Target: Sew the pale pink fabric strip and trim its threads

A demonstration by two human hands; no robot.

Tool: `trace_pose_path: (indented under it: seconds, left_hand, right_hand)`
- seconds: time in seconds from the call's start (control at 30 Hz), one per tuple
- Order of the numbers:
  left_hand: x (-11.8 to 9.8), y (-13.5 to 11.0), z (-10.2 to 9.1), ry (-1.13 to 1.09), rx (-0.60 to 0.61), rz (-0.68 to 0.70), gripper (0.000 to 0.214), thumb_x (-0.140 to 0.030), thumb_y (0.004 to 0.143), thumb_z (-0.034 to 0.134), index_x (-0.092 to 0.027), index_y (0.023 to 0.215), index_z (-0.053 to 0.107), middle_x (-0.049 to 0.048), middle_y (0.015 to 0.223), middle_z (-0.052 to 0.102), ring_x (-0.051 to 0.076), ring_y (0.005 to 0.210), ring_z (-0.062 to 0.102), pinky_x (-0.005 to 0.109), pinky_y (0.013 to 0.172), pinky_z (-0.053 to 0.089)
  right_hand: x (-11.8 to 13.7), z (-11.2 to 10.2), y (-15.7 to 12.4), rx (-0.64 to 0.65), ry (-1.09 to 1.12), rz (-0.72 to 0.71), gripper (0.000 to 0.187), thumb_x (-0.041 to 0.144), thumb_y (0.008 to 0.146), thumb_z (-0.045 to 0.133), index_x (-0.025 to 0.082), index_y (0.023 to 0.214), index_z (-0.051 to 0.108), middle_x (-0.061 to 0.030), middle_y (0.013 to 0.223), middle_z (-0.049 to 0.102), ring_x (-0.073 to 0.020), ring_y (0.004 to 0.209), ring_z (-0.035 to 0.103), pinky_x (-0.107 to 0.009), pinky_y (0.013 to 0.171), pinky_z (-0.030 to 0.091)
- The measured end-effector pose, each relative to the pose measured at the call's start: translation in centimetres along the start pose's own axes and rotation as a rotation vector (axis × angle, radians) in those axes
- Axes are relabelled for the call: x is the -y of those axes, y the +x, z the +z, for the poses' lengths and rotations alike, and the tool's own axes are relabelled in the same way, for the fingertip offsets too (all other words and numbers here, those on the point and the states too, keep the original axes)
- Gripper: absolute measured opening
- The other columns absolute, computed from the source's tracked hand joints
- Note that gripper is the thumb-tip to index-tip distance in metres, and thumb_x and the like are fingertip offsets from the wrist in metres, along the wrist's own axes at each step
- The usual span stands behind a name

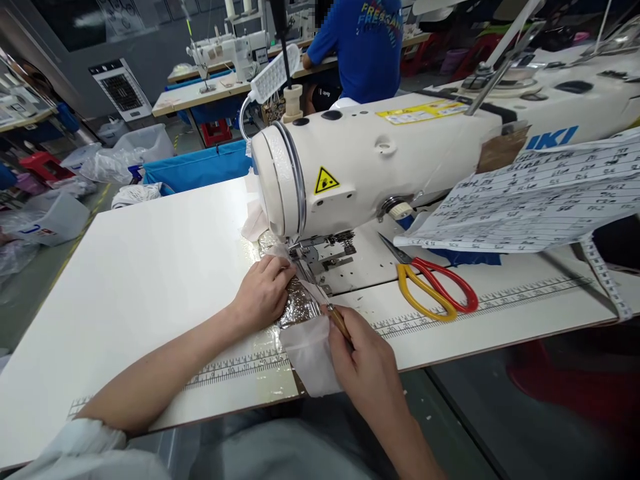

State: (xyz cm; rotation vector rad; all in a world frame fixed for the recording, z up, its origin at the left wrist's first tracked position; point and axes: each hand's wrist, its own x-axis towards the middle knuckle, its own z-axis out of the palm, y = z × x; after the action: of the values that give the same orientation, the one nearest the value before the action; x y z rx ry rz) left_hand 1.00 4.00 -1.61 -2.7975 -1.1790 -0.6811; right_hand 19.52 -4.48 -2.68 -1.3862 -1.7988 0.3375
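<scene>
A white sewing machine [350, 167] stands over the table, its head and presser foot just beyond my hands. My left hand [265, 290] is closed, fingers bent and pinching the edge of pale fabric [310, 353] close to the presser foot. The fabric runs toward me and hangs over the table's front edge. In my right hand [367, 363] is an awl with a wooden handle [340, 325], its thin metal shaft angled toward the foot. Clear shiny film [303, 303] covers the bed between my hands. The needle and the awl's tip are hard to make out.
Scissors [433, 287] with one red and one yellow handle lie right of the needle area. Written paper sheets [530, 200] and a tape measure [605, 277] are farther right. A printed ruler [235, 365] runs along the front edge. A person in blue [367, 50] sits beyond.
</scene>
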Motion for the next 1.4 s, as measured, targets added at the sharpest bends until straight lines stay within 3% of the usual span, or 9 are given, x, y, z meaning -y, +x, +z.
trace_pose_path:
  seconds: [0.13,0.47,0.67,0.8,0.9,1.03,1.17,1.3,1.4]
  left_hand:
    - [-0.2,-0.1,0.0,-0.006,0.028,0.035,0.025,-0.010,0.090,0.043,-0.010,0.111,0.057,0.0139,0.109,0.059,0.026,0.101,0.053,0.041,0.079,0.053]
    - [-0.3,0.5,0.0,0.187,0.160,-0.036,0.033,-0.018,0.091,0.043,-0.007,0.119,0.056,0.0159,0.118,0.057,0.028,0.102,0.052,0.040,0.078,0.047]
    - [-0.2,0.6,0.1,0.195,0.204,-0.066,0.036,-0.020,0.090,0.042,-0.006,0.121,0.055,0.0159,0.119,0.056,0.027,0.104,0.050,0.040,0.082,0.045]
    - [-0.1,0.8,-0.2,0.140,0.227,-0.096,0.036,-0.021,0.088,0.044,-0.007,0.119,0.056,0.0156,0.118,0.056,0.026,0.105,0.050,0.039,0.083,0.045]
    - [-0.3,1.6,-0.5,0.127,0.244,-0.128,0.028,-0.024,0.089,0.046,-0.008,0.107,0.060,0.0155,0.111,0.058,0.027,0.102,0.050,0.037,0.079,0.046]
    - [-0.4,2.9,-0.4,0.205,0.277,-0.105,0.021,-0.018,0.092,0.044,-0.008,0.099,0.061,0.0156,0.102,0.060,0.026,0.091,0.053,0.034,0.066,0.047]
    - [0.1,3.2,0.2,0.187,0.209,-0.185,0.019,-0.011,0.092,0.044,-0.013,0.097,0.062,0.0119,0.102,0.063,0.023,0.091,0.056,0.031,0.067,0.049]
    - [1.5,2.5,0.6,-0.098,0.039,-0.320,0.014,-0.016,0.090,0.053,-0.018,0.089,0.067,0.0063,0.096,0.066,0.021,0.092,0.060,0.032,0.076,0.052]
    - [2.6,2.2,0.6,-0.315,-0.019,-0.321,0.016,-0.014,0.086,0.055,-0.020,0.085,0.070,0.0044,0.091,0.067,0.020,0.091,0.062,0.033,0.083,0.052]
  right_hand:
    - [-0.1,0.1,0.2,-0.001,0.003,-0.002,0.019,0.015,0.093,0.040,0.018,0.102,0.057,-0.0055,0.087,0.069,-0.0185,0.077,0.067,-0.024,0.063,0.051]
    - [-0.4,0.5,0.6,0.015,-0.042,-0.033,0.021,0.017,0.093,0.040,0.016,0.103,0.058,-0.0078,0.091,0.070,-0.0201,0.083,0.068,-0.026,0.068,0.051]
    - [-0.3,0.5,0.1,0.028,0.003,0.008,0.023,0.024,0.096,0.042,0.017,0.109,0.060,-0.0073,0.094,0.073,-0.0186,0.078,0.070,-0.023,0.060,0.051]
    - [0.6,0.1,0.1,0.047,0.067,0.021,0.022,0.026,0.097,0.046,0.020,0.112,0.061,-0.0048,0.096,0.074,-0.0156,0.071,0.070,-0.020,0.053,0.049]
    - [2.0,0.2,0.4,-0.013,0.096,-0.069,0.021,0.026,0.095,0.047,0.022,0.111,0.060,-0.0047,0.099,0.074,-0.0166,0.079,0.071,-0.020,0.059,0.051]
    - [4.1,0.4,0.2,0.029,0.114,-0.174,0.024,0.020,0.095,0.044,0.022,0.115,0.058,-0.0048,0.097,0.071,-0.0161,0.079,0.069,-0.022,0.065,0.053]
    - [4.1,0.2,-1.0,0.032,0.072,-0.246,0.028,0.017,0.095,0.040,0.021,0.119,0.053,-0.0081,0.101,0.070,-0.0195,0.088,0.069,-0.027,0.071,0.055]
    - [2.0,-0.5,-1.5,0.022,-0.055,-0.112,0.023,0.025,0.098,0.040,0.019,0.116,0.054,-0.0089,0.097,0.073,-0.0216,0.081,0.072,-0.027,0.059,0.055]
    - [0.8,-0.7,-0.6,0.040,-0.153,-0.032,0.028,0.030,0.099,0.040,0.014,0.118,0.053,-0.0076,0.085,0.075,-0.0218,0.065,0.071,-0.027,0.047,0.051]
